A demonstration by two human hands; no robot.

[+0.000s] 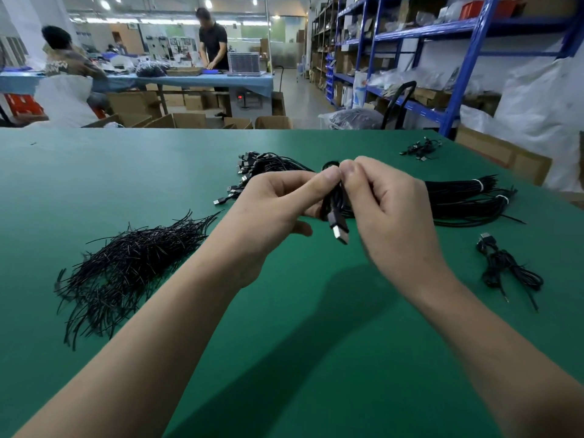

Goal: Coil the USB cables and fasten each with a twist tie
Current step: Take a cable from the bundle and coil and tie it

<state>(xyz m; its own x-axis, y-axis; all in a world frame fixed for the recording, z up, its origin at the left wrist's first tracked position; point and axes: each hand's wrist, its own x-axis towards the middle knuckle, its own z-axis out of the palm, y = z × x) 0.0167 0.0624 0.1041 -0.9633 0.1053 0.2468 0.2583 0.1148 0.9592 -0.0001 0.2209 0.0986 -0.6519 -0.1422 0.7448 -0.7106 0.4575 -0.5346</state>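
USB cable [331, 203], black and thin, gathered into a short hank, is held in the air between both my hands above a green table mat [284, 327]. My left hand [271, 203] and right hand [388, 210] meet at the top of the hank, thumb and forefinger of each clamped tight on it. Its silver-tipped plug [339, 232] hangs loose below. I cannot tell whether a tie is already round the hank; my fingertips hide that spot.

Left of the hank and nearer to me lies a loose heap of thin black wire twist ties [126, 267]. Behind it lies a long bundle of straight black cables [458, 200] banded with white. To its right, nearer to me, lies one loosely coiled black cable [505, 270].

Risks, as I judge them: if either pinch eases, the springy loops could fan open and the coiling must start again. A tie given too few turns may slip off. The dangling plug could swing and tug a loop free.
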